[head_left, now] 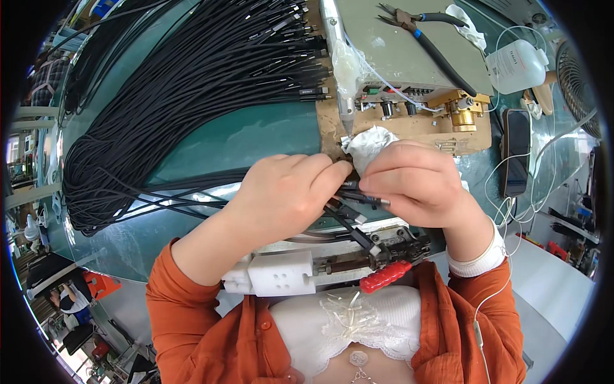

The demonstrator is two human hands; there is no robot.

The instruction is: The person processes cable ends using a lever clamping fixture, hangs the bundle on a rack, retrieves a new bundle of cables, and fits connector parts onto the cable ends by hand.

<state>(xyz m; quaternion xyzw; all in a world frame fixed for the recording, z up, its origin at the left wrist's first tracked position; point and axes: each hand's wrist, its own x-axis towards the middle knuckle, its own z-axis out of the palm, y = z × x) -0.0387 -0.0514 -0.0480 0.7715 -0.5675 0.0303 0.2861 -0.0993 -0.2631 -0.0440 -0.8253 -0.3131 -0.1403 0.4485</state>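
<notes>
Several black cables with plug connectors (358,197) come together between my two hands. My left hand (284,192) is closed around them, fingers curled and thumb side toward the plugs. My right hand (416,182) pinches at the end of one black connector (348,184) close to the left fingertips; its fingers partly cover the plug. Below, more connector ends (364,240) hang loose over a metal rail. Just beyond the fingers lies a crumpled white tissue (371,146). A metal dispensing nozzle (346,118) points down at the tissue's left edge.
A large bundle of black cables (160,96) covers the table's left. Behind stands a grey-green control box (403,54) with pliers (441,61) on top. A white bottle (517,66), a phone (517,153) and a fan are rightward. Nearest me are a white block (281,274) and red-handled clamp (385,276).
</notes>
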